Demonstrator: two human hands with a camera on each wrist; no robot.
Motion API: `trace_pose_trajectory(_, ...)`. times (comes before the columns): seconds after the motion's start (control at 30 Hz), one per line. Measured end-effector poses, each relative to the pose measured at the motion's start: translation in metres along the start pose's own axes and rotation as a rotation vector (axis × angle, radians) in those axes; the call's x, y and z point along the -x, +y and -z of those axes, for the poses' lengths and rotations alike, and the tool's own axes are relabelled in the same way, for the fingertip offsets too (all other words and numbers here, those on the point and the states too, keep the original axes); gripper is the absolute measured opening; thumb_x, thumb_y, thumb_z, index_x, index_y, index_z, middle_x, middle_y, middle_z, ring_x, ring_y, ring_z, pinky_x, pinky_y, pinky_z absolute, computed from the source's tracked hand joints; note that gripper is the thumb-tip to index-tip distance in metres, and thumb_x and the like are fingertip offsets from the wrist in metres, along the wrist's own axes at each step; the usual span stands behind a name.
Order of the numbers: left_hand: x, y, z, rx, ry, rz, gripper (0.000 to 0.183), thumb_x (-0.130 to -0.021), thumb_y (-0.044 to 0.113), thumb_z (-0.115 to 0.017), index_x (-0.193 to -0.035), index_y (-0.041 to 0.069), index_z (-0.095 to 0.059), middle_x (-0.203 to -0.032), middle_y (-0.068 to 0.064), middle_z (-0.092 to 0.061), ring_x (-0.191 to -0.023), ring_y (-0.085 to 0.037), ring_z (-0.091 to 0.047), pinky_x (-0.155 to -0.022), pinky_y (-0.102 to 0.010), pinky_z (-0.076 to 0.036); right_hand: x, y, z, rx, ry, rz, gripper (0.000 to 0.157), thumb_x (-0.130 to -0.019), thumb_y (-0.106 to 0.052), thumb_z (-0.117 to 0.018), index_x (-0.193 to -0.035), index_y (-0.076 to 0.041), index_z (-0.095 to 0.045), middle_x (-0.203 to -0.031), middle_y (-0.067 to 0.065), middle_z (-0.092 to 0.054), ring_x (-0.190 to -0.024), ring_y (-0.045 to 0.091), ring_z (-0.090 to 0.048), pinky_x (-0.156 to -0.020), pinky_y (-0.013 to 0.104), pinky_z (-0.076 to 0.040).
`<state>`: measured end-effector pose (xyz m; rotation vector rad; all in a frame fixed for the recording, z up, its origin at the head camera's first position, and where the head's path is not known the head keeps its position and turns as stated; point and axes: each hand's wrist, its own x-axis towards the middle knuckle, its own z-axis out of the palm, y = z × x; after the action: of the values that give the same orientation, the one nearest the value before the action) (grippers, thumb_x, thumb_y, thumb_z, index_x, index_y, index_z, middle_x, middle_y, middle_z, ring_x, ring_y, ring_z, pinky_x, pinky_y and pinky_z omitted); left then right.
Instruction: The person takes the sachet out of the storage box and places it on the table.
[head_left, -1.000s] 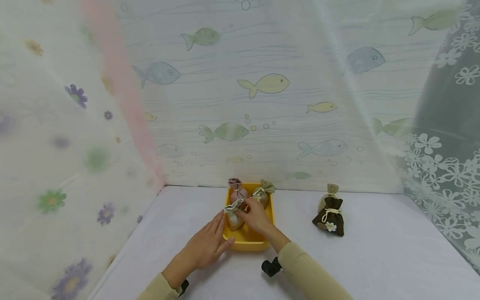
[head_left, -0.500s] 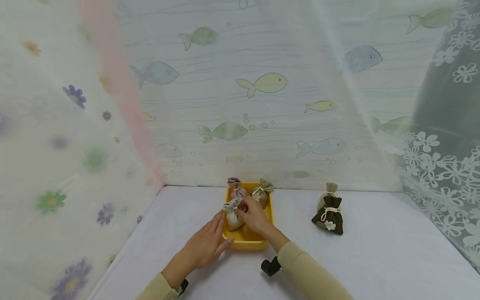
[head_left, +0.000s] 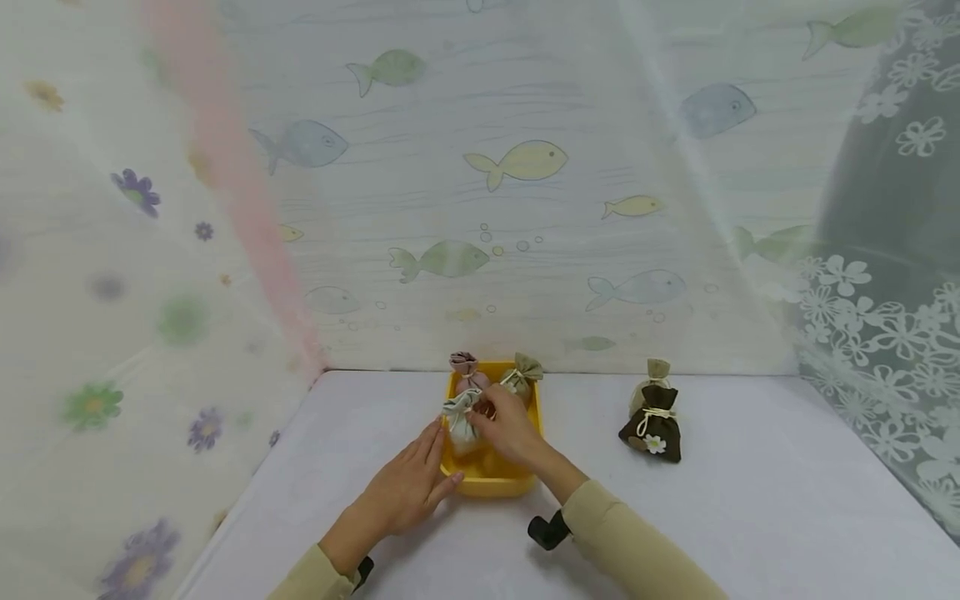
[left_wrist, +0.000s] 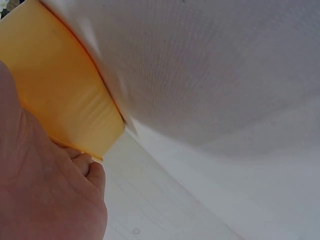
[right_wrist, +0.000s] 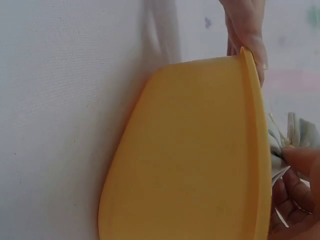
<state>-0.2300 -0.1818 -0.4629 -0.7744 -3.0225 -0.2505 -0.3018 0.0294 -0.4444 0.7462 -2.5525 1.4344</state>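
In the head view a yellow plastic tub (head_left: 491, 488) stands on the table. My right hand (head_left: 510, 425) reaches over it and pinches a pale grey-green cloth sachet (head_left: 461, 429) by its tied neck, at the tub's left side; whether the sachet touches the floor of the tub I cannot tell. My left hand (head_left: 405, 483) rests against the tub's left rim with extended fingers, its thumb at the front corner. Behind the held sachet sit a pink sachet (head_left: 471, 381) and an olive sachet (head_left: 527, 367). The right wrist view shows the tub's outer wall (right_wrist: 190, 145) and the sachet's gathered top (right_wrist: 303, 133).
Right of the tub, a dark brown sachet (head_left: 663, 450) with a white flower stands before a beige sachet (head_left: 657, 369). White cloth (head_left: 360, 400) covers the table. A fish-print curtain (head_left: 525, 250) hangs along the back edge, with flowered curtains at both sides.
The head view has shifted slightly. Both hands keep nearly the same places at the tub, and the right hand holds the same pale sachet throughout.
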Motion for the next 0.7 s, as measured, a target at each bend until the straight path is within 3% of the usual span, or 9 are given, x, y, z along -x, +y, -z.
trace_pose_trajectory(0.47, 0.0, 0.0, 0.0, 0.008, -0.018, 0.025, 0.088, -0.106, 0.063, -0.031, -0.16, -0.005, -0.02, -0.17, -0.02, -0.012, -0.156, -0.033, -0.019, -0.123, -0.051, -0.026, 0.013, -0.009, 0.022, 0.014, 0.014, 0.0, 0.009, -0.097, -0.012, -0.07, -0.1, -0.006, -0.065, -0.095, 0.002, -0.061, -0.084, 0.015, -0.055, -0.073, 0.025, -0.052)
trace_pose_trajectory(0.7, -0.001, 0.001, 0.002, -0.009, -0.022, 0.034, 0.091, -0.105, 0.067, -0.024, -0.161, -0.005, -0.019, -0.17, -0.019, -0.011, -0.157, -0.031, -0.017, -0.124, -0.048, -0.025, 0.018, -0.014, 0.035, 0.002, 0.046, -0.003, 0.008, -0.095, -0.01, -0.072, -0.098, -0.008, -0.065, -0.093, 0.0, -0.061, -0.084, 0.015, -0.055, -0.075, 0.027, -0.051)
